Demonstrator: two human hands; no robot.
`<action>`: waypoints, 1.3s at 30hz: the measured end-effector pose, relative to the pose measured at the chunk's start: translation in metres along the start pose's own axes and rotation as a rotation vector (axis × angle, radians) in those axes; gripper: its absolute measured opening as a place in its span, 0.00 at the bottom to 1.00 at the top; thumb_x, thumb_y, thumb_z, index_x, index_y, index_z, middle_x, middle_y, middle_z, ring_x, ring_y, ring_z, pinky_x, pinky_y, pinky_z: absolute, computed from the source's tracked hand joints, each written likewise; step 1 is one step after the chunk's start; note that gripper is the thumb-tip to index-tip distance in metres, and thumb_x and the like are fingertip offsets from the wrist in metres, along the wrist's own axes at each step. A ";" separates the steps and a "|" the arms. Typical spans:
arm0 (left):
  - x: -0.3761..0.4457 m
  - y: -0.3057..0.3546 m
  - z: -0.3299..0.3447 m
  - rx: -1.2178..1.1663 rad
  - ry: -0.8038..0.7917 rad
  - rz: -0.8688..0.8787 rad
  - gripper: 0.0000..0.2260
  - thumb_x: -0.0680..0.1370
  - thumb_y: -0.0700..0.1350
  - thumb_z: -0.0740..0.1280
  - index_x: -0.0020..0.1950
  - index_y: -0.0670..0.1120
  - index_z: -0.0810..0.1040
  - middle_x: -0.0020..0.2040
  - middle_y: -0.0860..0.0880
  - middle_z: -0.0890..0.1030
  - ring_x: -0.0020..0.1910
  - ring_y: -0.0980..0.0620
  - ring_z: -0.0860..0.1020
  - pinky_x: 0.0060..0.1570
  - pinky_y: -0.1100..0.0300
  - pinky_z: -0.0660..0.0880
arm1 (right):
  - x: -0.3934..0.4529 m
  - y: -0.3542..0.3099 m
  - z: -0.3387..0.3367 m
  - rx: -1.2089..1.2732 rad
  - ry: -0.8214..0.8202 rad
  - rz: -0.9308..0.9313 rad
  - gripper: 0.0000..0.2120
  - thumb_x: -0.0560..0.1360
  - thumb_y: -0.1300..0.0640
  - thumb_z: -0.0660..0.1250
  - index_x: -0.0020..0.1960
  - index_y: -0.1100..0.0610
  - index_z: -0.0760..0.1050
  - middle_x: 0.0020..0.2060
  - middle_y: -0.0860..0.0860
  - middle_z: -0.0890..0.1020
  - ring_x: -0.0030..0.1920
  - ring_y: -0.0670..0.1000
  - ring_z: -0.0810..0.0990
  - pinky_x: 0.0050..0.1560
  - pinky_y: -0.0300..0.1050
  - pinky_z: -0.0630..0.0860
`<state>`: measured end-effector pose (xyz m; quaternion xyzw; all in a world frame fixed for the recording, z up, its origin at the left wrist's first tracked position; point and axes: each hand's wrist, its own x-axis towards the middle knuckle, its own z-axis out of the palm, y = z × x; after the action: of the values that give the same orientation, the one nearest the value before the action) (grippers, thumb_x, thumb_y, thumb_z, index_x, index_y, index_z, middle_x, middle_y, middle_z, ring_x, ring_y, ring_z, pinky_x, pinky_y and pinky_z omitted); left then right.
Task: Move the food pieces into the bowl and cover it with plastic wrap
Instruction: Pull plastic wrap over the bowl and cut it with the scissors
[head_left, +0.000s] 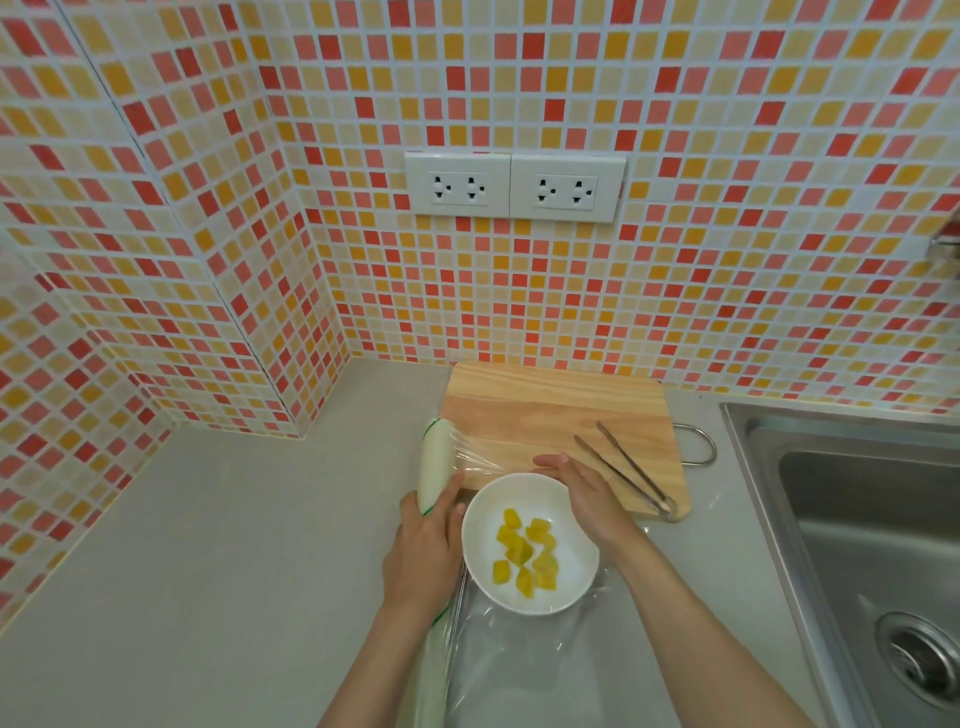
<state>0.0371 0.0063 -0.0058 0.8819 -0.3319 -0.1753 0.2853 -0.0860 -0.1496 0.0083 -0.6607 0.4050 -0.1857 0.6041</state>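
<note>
A white bowl (571, 577) stands on the grey counter, close to the near edge of a wooden cutting board (545, 405). Several yellow food pieces (525, 552) lie inside it. A long roll of plastic wrap (437, 462) lies to the left of the bowl, and clear film (519, 670) spreads from it over the bowl and onto the counter. My left hand (423, 545) grips the roll beside the bowl. My right hand (576, 488) rests flat, fingers straight, on the film at the bowl's far right rim.
Metal tongs (623, 467) lie on the right part of the cutting board. A steel sink (857, 519) is set into the counter at the right. Tiled walls with two double sockets (514, 187) close in the back and left.
</note>
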 end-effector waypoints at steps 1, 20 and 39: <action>0.000 0.001 0.000 0.003 0.001 0.000 0.18 0.80 0.58 0.48 0.70 0.68 0.59 0.65 0.50 0.64 0.54 0.44 0.76 0.54 0.50 0.74 | 0.000 0.002 0.000 0.061 0.001 0.022 0.18 0.82 0.50 0.50 0.54 0.53 0.77 0.54 0.55 0.83 0.57 0.56 0.79 0.64 0.52 0.72; -0.009 0.008 -0.010 0.017 -0.010 0.021 0.19 0.80 0.57 0.49 0.71 0.65 0.59 0.66 0.45 0.63 0.53 0.40 0.76 0.54 0.49 0.73 | -0.115 0.003 0.053 0.637 0.765 -0.090 0.21 0.81 0.45 0.46 0.73 0.45 0.57 0.70 0.41 0.65 0.69 0.41 0.63 0.66 0.38 0.59; -0.004 0.007 -0.007 0.045 -0.042 0.023 0.20 0.80 0.57 0.47 0.72 0.66 0.56 0.66 0.45 0.62 0.54 0.40 0.75 0.55 0.48 0.73 | -0.087 0.021 0.092 0.642 0.835 0.147 0.20 0.79 0.42 0.50 0.65 0.49 0.70 0.57 0.51 0.79 0.56 0.52 0.78 0.52 0.44 0.74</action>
<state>0.0341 0.0078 0.0038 0.8805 -0.3517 -0.1829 0.2601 -0.0771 -0.0224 -0.0092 -0.2823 0.5790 -0.5048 0.5746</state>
